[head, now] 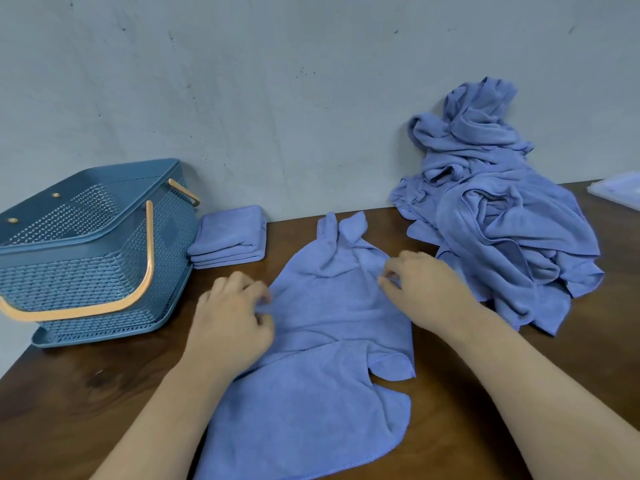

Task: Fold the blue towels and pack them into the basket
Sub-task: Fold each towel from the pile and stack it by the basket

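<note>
**Item 1, rumpled blue towel (332, 323).** Lying unfolded on the wooden table (86, 393) in front of the person, between both hands. Its far end is bunching into creases and its near end is running off the bottom of the view.

**Item 2, left hand (232, 320).** Fingers curling and pinching the towel's left edge.

**Item 3, right hand (426, 289).** Fingertips pinching a fold near the towel's upper right. Motion blur is softening both grips.

**Item 4, stack of folded towels (230, 237).** Sitting against the wall, just beside the basket and not yet in it.

**Item 5, blue mesh basket (86, 251).** Standing at the left with its tan handles dropped outward.

**Item 6, heap of unfolded towels (495, 216).** Leaning on the wall at the right, awaiting folding.

**Step in hand (judged).** Spreading the towel flat ahead of its first fold. The next move is calling for pulling the two pinched points apart to take out the creases, then finding corners to bring together.

**Obscured.**
- The basket's interior is showing only partly; no towel is visible inside.
- The heap's count is not readable.
- A pale flat object (620, 190) is being cut off at the right edge and is unidentifiable.
</note>
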Tool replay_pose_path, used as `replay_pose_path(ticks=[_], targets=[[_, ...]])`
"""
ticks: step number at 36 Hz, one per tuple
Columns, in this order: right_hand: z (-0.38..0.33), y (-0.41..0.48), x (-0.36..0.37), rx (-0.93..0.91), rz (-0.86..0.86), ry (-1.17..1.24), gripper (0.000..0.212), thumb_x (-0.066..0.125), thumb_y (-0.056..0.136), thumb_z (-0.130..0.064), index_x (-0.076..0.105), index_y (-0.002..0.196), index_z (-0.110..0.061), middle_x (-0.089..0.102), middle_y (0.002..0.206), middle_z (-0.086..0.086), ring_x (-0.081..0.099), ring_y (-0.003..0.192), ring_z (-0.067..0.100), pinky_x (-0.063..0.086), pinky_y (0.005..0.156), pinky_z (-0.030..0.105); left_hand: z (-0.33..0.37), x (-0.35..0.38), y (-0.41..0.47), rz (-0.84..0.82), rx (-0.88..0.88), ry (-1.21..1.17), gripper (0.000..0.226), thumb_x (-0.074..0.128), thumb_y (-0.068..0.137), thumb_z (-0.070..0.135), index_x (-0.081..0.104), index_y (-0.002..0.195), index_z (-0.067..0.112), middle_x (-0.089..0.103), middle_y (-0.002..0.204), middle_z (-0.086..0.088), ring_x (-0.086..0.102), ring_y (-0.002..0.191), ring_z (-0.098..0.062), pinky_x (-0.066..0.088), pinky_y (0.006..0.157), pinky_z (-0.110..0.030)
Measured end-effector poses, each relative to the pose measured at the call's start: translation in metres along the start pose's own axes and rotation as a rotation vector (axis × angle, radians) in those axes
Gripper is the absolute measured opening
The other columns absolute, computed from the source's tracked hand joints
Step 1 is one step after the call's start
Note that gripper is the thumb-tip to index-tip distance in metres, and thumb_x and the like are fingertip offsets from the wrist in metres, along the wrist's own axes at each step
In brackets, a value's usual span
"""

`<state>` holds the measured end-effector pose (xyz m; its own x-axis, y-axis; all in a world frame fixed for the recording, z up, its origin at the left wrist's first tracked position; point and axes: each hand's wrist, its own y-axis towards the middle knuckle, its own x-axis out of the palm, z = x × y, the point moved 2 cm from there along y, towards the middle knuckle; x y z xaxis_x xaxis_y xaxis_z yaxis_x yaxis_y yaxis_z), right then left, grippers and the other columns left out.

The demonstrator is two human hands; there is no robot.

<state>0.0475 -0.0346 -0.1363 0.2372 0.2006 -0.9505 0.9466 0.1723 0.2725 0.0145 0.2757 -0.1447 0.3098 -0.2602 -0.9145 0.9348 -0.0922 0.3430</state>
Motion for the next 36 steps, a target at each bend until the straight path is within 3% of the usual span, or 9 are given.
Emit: replay_pose_path(ticks=[3,7,11,16,21,24,27,30,36], targets=[[-0.007,0.004,0.016,-0.061,-0.125,0.246,0.038,0.053,0.109,-0.034,0.058,0.143,-0.019,0.058,0.139,0.002,0.057,0.125,0.023,0.049,0.101,0.041,0.01,0.013,0.005,-0.267,0.194,-0.144,0.051,0.053,0.098,0.024,0.058,0.147,0.039,0.047,0.158,0.018,0.033,0.154,-0.008,0.026,0.127,-0.047],[-0.011,0.003,0.027,-0.083,-0.269,0.226,0.058,0.043,0.112,-0.042,0.035,0.164,-0.018,0.032,0.171,-0.001,0.035,0.154,0.019,0.035,0.121,0.035,0.012,0.026,0.003,-0.37,0.185,-0.149,0.049,0.042,0.111,0.034,0.044,0.159,0.041,0.036,0.166,0.022,0.032,0.154,-0.002,0.028,0.126,-0.035],[-0.009,0.003,0.013,-0.076,-0.181,0.142,0.039,0.044,0.111,-0.042,0.058,0.14,-0.021,0.068,0.126,0.002,0.064,0.115,0.026,0.052,0.093,0.042,0.02,0.01,-0.001,-0.238,0.159,-0.146,0.023,0.048,0.107,0.037,0.07,0.106,0.032,0.064,0.104,0.015,0.057,0.098,-0.005,0.052,0.091,-0.036],[-0.004,0.0,-0.004,-0.051,-0.096,0.083,0.05,0.046,0.108,-0.05,0.052,0.068,-0.02,0.058,0.062,0.0,0.057,0.067,0.023,0.043,0.058,0.037,0.022,0.002,-0.009,-0.372,0.149,-0.172,0.057,0.046,0.105,0.057,0.052,0.068,0.013,0.054,0.052,0.003,0.051,0.052,-0.015,0.041,0.054,-0.037],[0.0,0.002,0.001,0.031,0.038,0.147,0.039,0.057,0.099,-0.049,0.062,0.072,-0.023,0.061,0.064,-0.005,0.058,0.068,0.012,0.056,0.063,0.042,0.009,0.009,-0.012,-0.66,0.0,-0.635,0.068,0.049,0.097,0.074,0.074,0.07,0.017,0.072,0.061,-0.009,0.062,0.047,-0.02,0.049,0.05,-0.025],[0.002,0.01,0.006,0.055,0.166,0.303,0.005,0.065,0.096,-0.037,0.068,0.096,-0.033,0.063,0.086,-0.011,0.061,0.082,0.01,0.056,0.068,0.04,0.003,0.017,-0.001,-0.408,0.016,-0.659,0.057,0.05,0.096,0.073,0.074,0.08,0.024,0.07,0.061,-0.004,0.059,0.046,-0.014,0.047,0.05,-0.026],[0.003,0.016,0.023,0.024,0.089,0.242,0.032,0.067,0.095,-0.035,0.063,0.126,-0.03,0.057,0.112,-0.007,0.054,0.101,0.02,0.052,0.074,0.039,0.001,0.026,0.016,-0.136,0.018,-0.545,0.034,0.053,0.095,0.06,0.071,0.089,0.033,0.069,0.068,0.008,0.059,0.055,-0.01,0.052,0.06,-0.036],[0.005,0.02,0.036,0.045,0.025,0.21,0.039,0.065,0.099,-0.036,0.058,0.136,-0.029,0.059,0.115,-0.004,0.052,0.102,0.022,0.052,0.079,0.042,0.003,0.037,0.037,-0.132,-0.091,-0.481,0.02,0.059,0.092,0.057,0.068,0.091,0.039,0.071,0.083,0.026,0.066,0.073,0.001,0.053,0.069,-0.031],[0.026,0.027,0.041,0.158,0.186,0.45,0.016,0.059,0.104,-0.022,0.071,0.094,-0.017,0.064,0.074,-0.005,0.059,0.071,0.015,0.052,0.065,0.041,0.022,0.053,0.079,-0.248,-0.176,-0.306,0.044,0.062,0.082,0.08,0.065,0.092,0.037,0.068,0.078,0.015,0.065,0.076,-0.005,0.045,0.06,-0.032]])
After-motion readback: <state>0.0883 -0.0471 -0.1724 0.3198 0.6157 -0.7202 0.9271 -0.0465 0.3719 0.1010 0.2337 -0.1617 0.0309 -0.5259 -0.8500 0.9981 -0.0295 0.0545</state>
